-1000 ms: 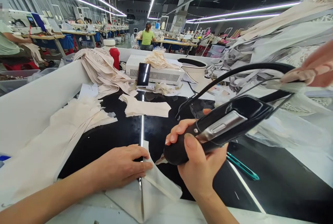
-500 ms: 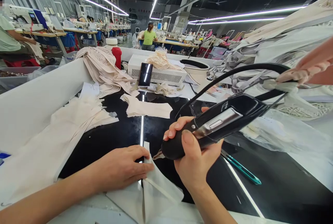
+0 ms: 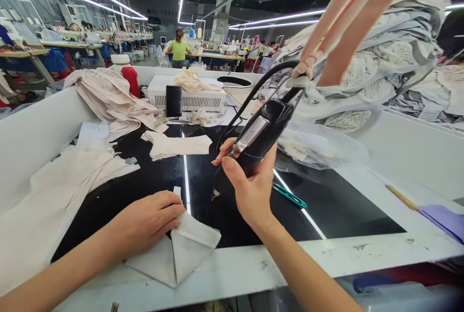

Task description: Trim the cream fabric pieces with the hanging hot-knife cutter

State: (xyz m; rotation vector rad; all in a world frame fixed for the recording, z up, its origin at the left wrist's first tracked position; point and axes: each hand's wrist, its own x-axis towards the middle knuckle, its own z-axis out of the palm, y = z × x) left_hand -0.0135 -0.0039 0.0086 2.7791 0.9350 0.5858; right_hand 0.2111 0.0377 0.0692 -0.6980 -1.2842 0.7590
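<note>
My left hand [image 3: 154, 218] lies over a folded piece of cream fabric [image 3: 194, 239] at the near edge of the black work surface, its fingers curled down and gripping the cloth. A narrow end of the fabric pokes out beyond the fingertips. In my right hand [image 3: 250, 186] is a black corded hand tool [image 3: 266, 123] with a silver side plate. Its pointed metal tip faces down, right of the fabric and apart from it. A pinkish cloth strip [image 3: 340, 22] is tied around the tool's cord end and runs upward. Teal tweezers [image 3: 292, 196] lie behind my right wrist.
Cream fabric pieces [image 3: 181, 146] lie ahead, with a larger pile [image 3: 54, 191] on the left. Farther back stand a phone [image 3: 174, 101], a white vented box [image 3: 203, 102] and a red bottle [image 3: 130, 81]. Tall fabric stacks [image 3: 380, 56] rise at right. A co-worker [image 3: 179, 49] sits beyond.
My view has swung right. The tool has tilted steeper, and its tip has moved away from the fabric's edge. My left hand and the fabric have shifted slightly left on the surface.
</note>
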